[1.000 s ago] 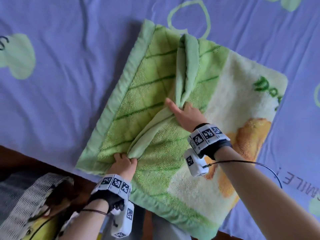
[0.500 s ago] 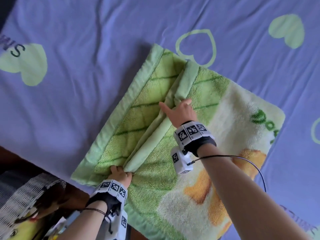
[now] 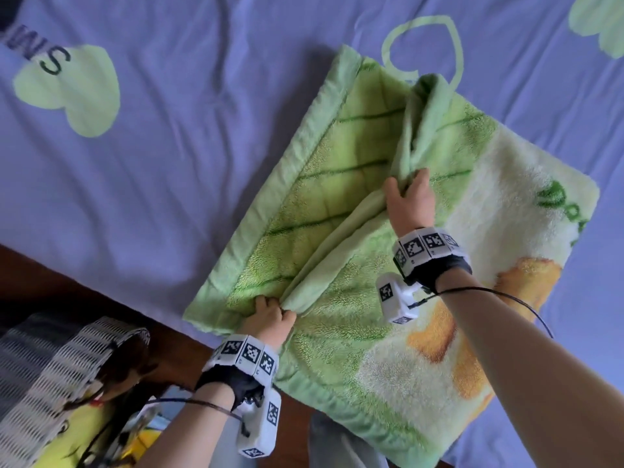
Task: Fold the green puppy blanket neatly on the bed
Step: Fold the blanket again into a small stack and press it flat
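While the fluffy green puppy blanket (image 3: 337, 184) lies part-folded on the lilac heart-print bed (image 3: 169, 163), left hand (image 3: 270, 319) and right hand (image 3: 408, 201) each close a grip on its raised edge; the next move likely carries that edge across evenly.

Green blanket (image 3: 324, 184); lilac sheet (image 3: 169, 180).

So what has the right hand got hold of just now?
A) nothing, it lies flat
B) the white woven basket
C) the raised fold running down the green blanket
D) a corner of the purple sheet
C: the right hand has its grip on the raised fold of the green blanket, fingers pinched around it, while the left hand grips the fold's near end.
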